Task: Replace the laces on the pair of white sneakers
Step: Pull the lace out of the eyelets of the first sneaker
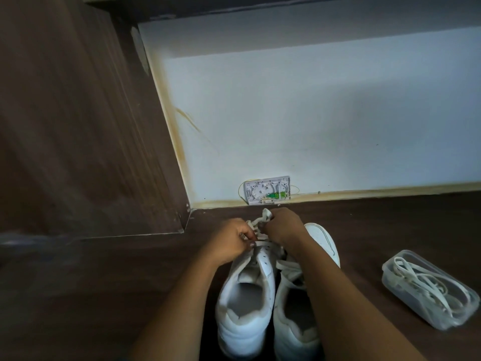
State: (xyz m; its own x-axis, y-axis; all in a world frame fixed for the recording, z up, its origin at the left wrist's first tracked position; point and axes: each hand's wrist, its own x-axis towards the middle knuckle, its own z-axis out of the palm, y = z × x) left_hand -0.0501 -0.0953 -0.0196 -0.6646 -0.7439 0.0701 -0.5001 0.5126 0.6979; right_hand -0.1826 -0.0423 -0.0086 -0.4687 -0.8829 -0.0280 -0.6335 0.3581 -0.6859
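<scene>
Two white sneakers stand side by side on the dark wooden floor, heels toward me. The left sneaker (244,303) has its tongue area open, and a white lace (261,220) runs up from its front eyelets. My left hand (231,241) pinches this lace near the toe end. My right hand (285,225) grips the bunched lace just above the shoe. The right sneaker (296,319) lies partly under my right forearm, with its lace loose across the eyelets.
A clear plastic container (429,287) holding coiled white laces sits on the floor at the right. A white wall with a small open cable box (266,190) at its base stands just beyond the shoes. A dark wooden panel (78,126) rises at the left.
</scene>
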